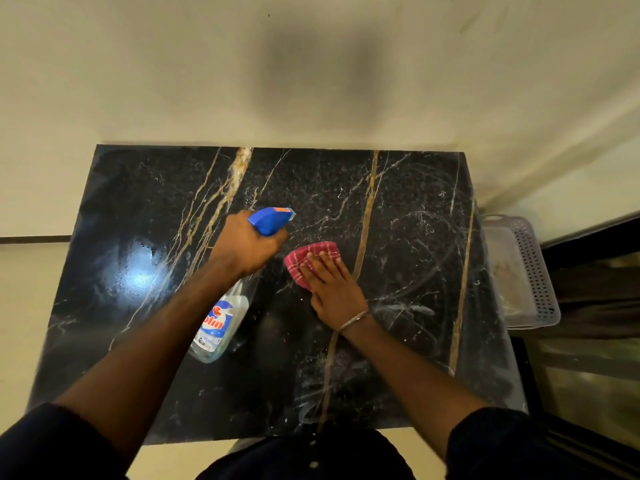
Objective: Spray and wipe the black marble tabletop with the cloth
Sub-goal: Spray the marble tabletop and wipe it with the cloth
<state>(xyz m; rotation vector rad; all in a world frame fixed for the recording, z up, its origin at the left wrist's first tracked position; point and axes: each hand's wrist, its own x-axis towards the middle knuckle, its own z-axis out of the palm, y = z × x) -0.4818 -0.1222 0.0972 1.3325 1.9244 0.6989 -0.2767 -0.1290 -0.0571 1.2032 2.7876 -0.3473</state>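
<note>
Your left hand (247,245) grips the spray bottle (221,323) at its neck, fingers curled tight round it just under the blue trigger head (272,220). The bottle is held above the table (138,202), just left of the cloth (311,263). Its long axis runs on a slant: the clear base lies nearer you and further left of the cloth, and the nozzle points away from you, toward the far side of the cloth. The body is see-through, with a blue and white label carrying red letters.

The cloth is red with thin white checks, folded into a small pad and lying flat on the black marble. Your right hand (332,285) presses on its near half, fingers straight and held close together, palm down; a thin metal bangle (353,320) sits on that wrist.

Around the cloth the marble shows gold and white veins. Curved wet smears and fine droplets lie to the right of the cloth and on its near side. Well to the cloth's right, past the table edge, stands a pale perforated basket (530,271).
</note>
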